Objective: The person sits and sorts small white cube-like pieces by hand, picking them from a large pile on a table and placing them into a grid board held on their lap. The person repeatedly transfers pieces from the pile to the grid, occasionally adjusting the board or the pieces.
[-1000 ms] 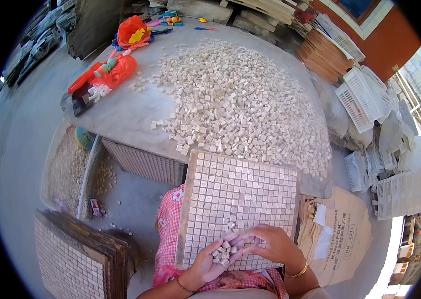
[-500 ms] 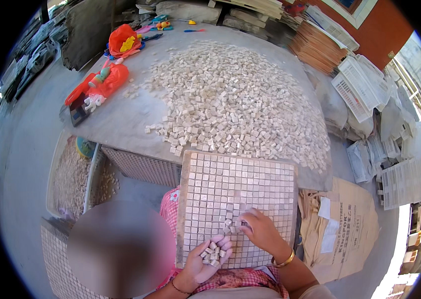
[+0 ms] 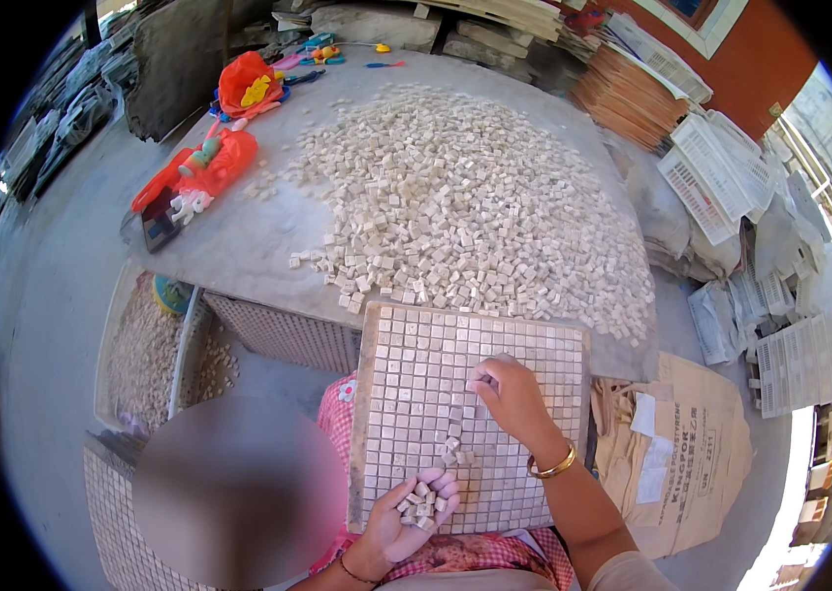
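A gridded board [image 3: 358, 424] lies across my lap, its square cells mostly filled with small pale stone tiles. My left hand [image 3: 414, 510] is cupped palm up over its near edge and holds several stone tiles [image 3: 422, 504]. The fingers of my right hand [image 3: 505, 389] are pinched together over the middle of the grid; whatever is between the fingertips is too small to make out. A few loose tiles [image 3: 452, 449] lie on top of the grid between my two hands.
A wide heap of loose tiles [image 3: 475, 197] covers the table [image 3: 278, 227] beyond the board. Red plastic bags [image 3: 224, 163] with small toys lie at the far left. A white bin [image 3: 180, 364] of tiles stands lower left, and brown paper sacks [image 3: 697, 463] lie at right.
My right hand has moved up the board, away from the loose tiles, to the grid's middle. My left hand stays in place with its tiles.
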Tool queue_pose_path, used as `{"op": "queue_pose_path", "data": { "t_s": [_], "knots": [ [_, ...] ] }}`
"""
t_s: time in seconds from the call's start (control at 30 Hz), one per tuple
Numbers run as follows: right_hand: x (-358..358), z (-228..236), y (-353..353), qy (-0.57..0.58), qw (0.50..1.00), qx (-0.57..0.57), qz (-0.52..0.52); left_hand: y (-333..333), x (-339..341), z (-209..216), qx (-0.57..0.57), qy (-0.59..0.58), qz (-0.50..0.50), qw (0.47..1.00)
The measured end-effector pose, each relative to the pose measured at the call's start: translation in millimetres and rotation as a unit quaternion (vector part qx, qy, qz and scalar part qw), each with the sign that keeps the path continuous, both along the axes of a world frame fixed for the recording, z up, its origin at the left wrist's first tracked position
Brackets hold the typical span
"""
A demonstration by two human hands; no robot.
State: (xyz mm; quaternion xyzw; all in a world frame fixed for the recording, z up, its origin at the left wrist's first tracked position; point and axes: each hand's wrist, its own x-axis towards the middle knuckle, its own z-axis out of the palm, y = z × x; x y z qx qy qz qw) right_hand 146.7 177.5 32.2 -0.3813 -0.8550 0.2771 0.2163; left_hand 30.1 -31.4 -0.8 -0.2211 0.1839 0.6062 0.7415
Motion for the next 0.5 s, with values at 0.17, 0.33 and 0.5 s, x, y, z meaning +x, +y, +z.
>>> {"op": "queue_pose_path", "data": {
  "t_s": [0.17, 0.33, 0.5],
  "knots": [
    [-5.9, -2.2, -4.8, -0.048, 0.998, -0.014, -0.044, -5.5, -0.7, -19.5, 0.065, -0.066, 0.022, 0.995],
    [-1.8, -4.5, 2.6, -0.073, 0.997, 0.037, 0.010, -4.0, 0.5, -18.5, 0.068, -0.068, 0.012, 0.995],
    [-8.4, 10.3, -16.4, -0.103, 0.994, 0.012, 0.015, -6.2, -1.2, -19.1, 0.074, -0.066, 0.020, 0.995]
  ]
}}
